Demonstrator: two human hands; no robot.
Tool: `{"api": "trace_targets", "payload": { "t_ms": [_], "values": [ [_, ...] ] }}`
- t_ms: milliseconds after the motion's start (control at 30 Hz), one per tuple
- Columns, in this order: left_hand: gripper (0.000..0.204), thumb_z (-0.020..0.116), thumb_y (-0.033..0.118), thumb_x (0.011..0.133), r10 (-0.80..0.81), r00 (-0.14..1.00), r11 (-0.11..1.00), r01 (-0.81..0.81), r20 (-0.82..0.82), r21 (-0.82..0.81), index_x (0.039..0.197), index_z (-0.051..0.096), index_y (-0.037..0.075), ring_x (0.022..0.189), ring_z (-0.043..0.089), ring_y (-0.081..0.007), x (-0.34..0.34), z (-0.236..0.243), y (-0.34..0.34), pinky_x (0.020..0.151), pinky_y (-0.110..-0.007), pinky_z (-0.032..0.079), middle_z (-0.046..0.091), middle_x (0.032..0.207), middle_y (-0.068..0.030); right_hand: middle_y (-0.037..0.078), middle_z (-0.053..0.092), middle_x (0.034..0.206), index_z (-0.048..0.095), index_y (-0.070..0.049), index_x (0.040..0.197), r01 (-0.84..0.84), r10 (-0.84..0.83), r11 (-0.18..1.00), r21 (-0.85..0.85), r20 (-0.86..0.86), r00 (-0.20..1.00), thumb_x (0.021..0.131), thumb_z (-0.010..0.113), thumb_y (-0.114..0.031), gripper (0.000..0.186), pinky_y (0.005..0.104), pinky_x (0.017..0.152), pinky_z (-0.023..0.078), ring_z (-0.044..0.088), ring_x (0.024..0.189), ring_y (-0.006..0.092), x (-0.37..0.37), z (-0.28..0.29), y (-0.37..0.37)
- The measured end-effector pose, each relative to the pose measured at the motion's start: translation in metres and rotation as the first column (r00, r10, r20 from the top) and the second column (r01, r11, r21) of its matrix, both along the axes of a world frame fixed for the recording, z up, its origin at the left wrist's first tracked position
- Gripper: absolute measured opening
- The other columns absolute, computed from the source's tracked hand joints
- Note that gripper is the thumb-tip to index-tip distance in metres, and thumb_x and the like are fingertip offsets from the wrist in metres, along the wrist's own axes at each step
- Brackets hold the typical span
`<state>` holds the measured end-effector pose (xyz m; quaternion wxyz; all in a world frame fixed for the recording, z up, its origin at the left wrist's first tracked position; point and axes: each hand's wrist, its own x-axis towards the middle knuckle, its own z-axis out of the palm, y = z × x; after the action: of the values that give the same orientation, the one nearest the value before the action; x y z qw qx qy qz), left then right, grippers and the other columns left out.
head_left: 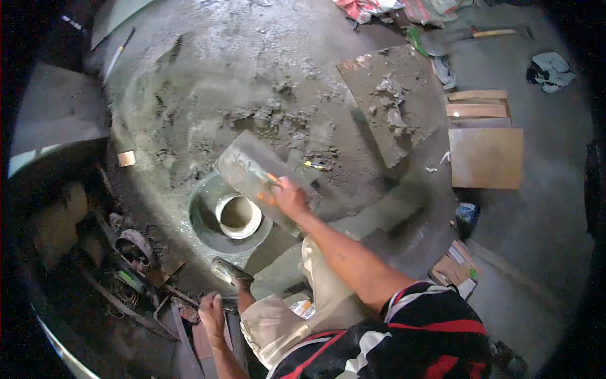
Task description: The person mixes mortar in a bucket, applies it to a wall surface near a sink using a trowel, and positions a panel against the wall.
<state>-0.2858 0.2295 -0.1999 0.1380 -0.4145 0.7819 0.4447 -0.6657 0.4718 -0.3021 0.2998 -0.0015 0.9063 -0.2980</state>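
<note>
Fingers wrapped round an orange handle (273,179), the right hand (291,199) holds a flat grey rectangular float (243,158), its blade tilted across the picture from upper left to lower right. In this view the blade overlaps the upper right rim of a round dark tub (199,235); whether they touch, I cannot tell. Inside the tub stands a white bucket (255,219) with greyish-brown contents, too blurred to identify. The left hand (211,312) is well away from the float, beside the left knee, with its fingers curled; I cannot tell whether it holds anything. Beyond the blade spreads rough grey mortar (208,88), lumpy near the middle and flatter toward the top of the view. Just right of the float lies a small yellow-and-black tool (317,165), and farther right a brown board (421,79) bears clumps of the same-looking mix. Outside the mortar, on the right, sit a tan square panel (486,159) and a long-handled tool with a wooden shaft (495,33). I judge the step in hand to be work with the float beside the mortar; a next move would call for a steady wrist and a blade kept clear of tub and bucket.
</note>
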Motion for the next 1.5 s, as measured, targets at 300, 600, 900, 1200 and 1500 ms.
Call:
{"api": "trace_targets", "payload": {
  "t_ms": [300, 600, 900, 1200, 1500],
  "values": [
    [0.055, 0.07, 0.02, 0.09, -0.344, 0.938, 0.915, 0.326, 0.036, 0.236, 0.14, 0.056, 0.001, 0.112, 0.067, -0.0364, -0.219, -0.112, 0.076, 0.096, -0.042, 0.052, 0.067, 0.127, -0.0238, 0.006, 0.063, 0.076, 0.058, -0.006, 0.095, 0.749, -0.801, 0.572, -0.335, -0.425, 0.422, 0.094, 0.069, -0.024, 0.022, 0.038, 0.058, 0.048, 0.06, 0.066, 0.0201, -0.164, -0.011, 0.397],
    [0.048, 0.067, 0.022, 0.092, -0.279, 0.95, 0.953, 0.257, 0.137, 0.162, 0.133, 0.061, -0.003, 0.113, 0.068, -0.0373, -0.273, -0.169, 0.104, 0.098, -0.043, 0.052, 0.069, 0.121, -0.0262, 0.002, 0.059, 0.078, 0.056, -0.006, 0.106, 0.865, -0.902, 0.414, -0.283, 0.003, 0.432, 0.099, 0.061, -0.017, 0.014, 0.0319, 0.058, 0.048, 0.056, 0.065, 0.0144, -0.253, -0.045, 0.575],
    [0.031, 0.062, 0.025, 0.095, -0.311, 0.937, 0.894, 0.344, 0.156, -0.286, 0.113, 0.07, 0.001, 0.102, 0.063, -0.0444, -0.287, -0.248, 0.033, 0.092, -0.049, 0.049, 0.069, 0.109, -0.025, 0.015, 0.07, 0.116, 0.07, -0.007, 0.116, -0.043, 0.078, 0.987, 0.152, -0.226, 0.971, 0.094, 0.065, -0.011, 0.024, 0.0405, 0.091, 0.054, 0.067, 0.108, 0.0338, -0.137, -0.06, 0.281],
    [0.054, 0.059, 0.032, 0.09, -0.72, 0.41, 0.407, 0.903, 0.56, -0.138, 0.14, 0.057, 0.01, 0.12, 0.062, -0.0369, -0.204, -0.406, 0.004, 0.098, -0.041, 0.051, 0.067, 0.127, -0.0153, 0.02, 0.065, 0.127, 0.061, -0.005, 0.127, -0.418, 0.37, 0.792, 0.445, 0.196, 0.908, 0.087, 0.073, -0.035, 0.051, 0.0521, 0.1, 0.048, 0.061, 0.118, 0.041, -0.094, -0.328, 0.221],
    [0.041, 0.069, 0.03, 0.091, 0.001, 0.854, 0.801, -0.313, 0.521, 0.511, 0.12, 0.07, 0.001, 0.096, 0.068, -0.0239, -0.084, -0.433, -0.026, 0.086, -0.039, 0.054, 0.072, 0.118, -0.0165, 0.02, 0.064, 0.079, 0.06, 0.0, 0.093, 0.04, -0.101, 0.99, 0.133, 0.494, 0.864, 0.085, 0.07, -0.033, 0.036, 0.0431, 0.07, 0.05, 0.062, 0.072, 0.031, 0.018, -0.179, 0.175]
  ]
}}
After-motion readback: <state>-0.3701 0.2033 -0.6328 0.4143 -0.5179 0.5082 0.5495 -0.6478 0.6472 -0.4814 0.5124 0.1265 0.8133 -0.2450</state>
